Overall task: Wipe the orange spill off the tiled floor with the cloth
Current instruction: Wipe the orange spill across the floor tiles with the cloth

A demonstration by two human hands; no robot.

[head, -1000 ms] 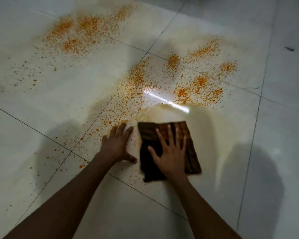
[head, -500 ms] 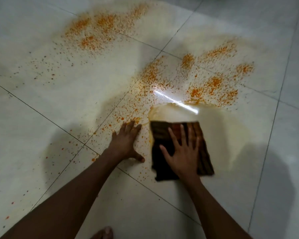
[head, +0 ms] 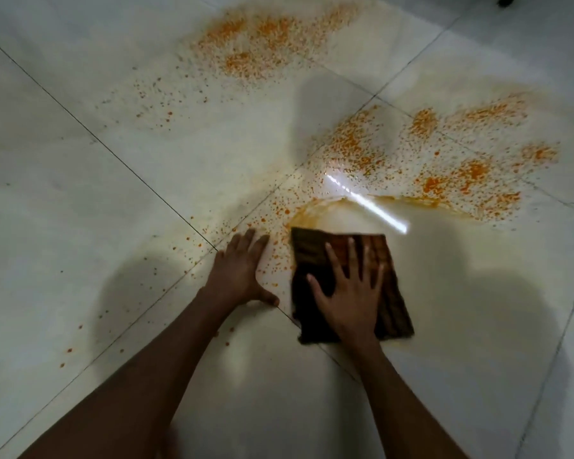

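R hand (head: 348, 293) lies flat on the cloth (head: 342, 256), fingers spread wide, palm pressing down w/ nothing clenched; the cloth is a dark brown folded rectangle on the tiled floor (head: 80, 210), its far edge just short of a curved orange smear line. L hand (head: 239, 270) is planted flat on the bare tile just beside the cloth's left edge, fingers together & pointing away, thumb out toward the cloth, holding nothing; it rests among scattered orange specks near a grout line. Orange spill (head: 444, 160) spreads beyond the cloth in two main zones: dense patches far-right of centre, & a second cluster (head: 262, 44) at the top, w/ fine spatter trailing leftward. Tile directly beyond & right of the cloth looks wiped, w/ a pale yellowish film, though glare from a bright light reflection (head: 365, 203) makes that hard to judge; both forearms enter from the bottom edge.
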